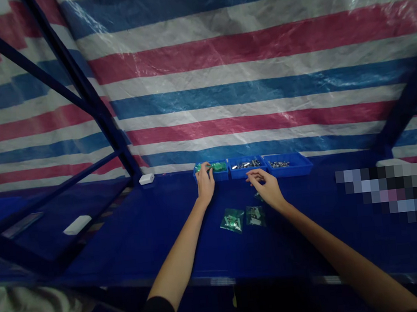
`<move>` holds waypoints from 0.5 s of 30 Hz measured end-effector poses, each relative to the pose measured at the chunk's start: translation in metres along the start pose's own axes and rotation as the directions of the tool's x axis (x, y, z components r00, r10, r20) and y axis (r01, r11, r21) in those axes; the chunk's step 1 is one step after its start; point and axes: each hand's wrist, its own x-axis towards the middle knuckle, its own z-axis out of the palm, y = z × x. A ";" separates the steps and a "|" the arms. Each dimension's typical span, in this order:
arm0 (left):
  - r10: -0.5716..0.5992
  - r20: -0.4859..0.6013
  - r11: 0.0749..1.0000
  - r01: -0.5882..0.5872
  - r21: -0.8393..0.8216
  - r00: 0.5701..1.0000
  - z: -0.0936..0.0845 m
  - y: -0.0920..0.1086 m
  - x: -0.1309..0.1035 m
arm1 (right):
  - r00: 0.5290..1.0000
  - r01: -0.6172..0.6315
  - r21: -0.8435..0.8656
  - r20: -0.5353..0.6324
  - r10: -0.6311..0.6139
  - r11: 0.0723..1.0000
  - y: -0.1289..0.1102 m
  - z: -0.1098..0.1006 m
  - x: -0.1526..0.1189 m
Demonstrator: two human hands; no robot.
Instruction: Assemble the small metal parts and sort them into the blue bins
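My left hand (206,183) reaches over the left blue bin (222,177), its fingers bent down among small shiny green plastic pieces (218,167). What lies between these fingertips is too small to make out. In front of the middle blue bin (247,173), my right hand (267,187) hovers with fingers loosely curved and the thumb apart; nothing shows in it. Metal parts (248,164) fill that middle bin. Nearer me lie two small clear bags with parts inside, a greenish bag (232,220) and a darker bag (255,216). Another small bag (258,197) is partly hidden by my right hand.
A right blue bin (295,166) holds small metal pieces (279,164). The blue tabletop (135,238) carries a white box (146,179) at back left. Another white object (77,225) sits further left. Blue frame posts (111,131) and a striped sheet (246,87) enclose the table.
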 end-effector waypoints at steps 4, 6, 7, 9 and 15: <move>0.068 0.077 0.995 -0.073 0.068 0.995 -0.001 -0.001 0.000 | 1.000 0.001 -0.002 0.012 -0.001 1.000 0.002 0.002 0.000; 0.091 0.100 0.990 -0.101 0.094 0.991 -0.001 -0.001 -0.001 | 1.000 0.005 -0.009 0.015 -0.005 1.000 0.003 0.003 0.000; 0.095 0.110 0.988 -0.107 0.111 0.989 -0.001 0.000 -0.001 | 1.000 0.006 -0.012 0.016 -0.006 1.000 0.003 0.003 0.000; 0.090 0.131 0.983 -0.109 0.150 0.987 0.000 0.001 -0.002 | 1.000 0.006 -0.015 0.012 -0.005 1.000 0.005 0.002 0.001; 0.132 0.194 0.941 -0.184 0.282 0.972 -0.002 0.005 -0.003 | 0.998 -0.003 -0.044 -0.063 0.000 0.999 0.008 -0.003 0.007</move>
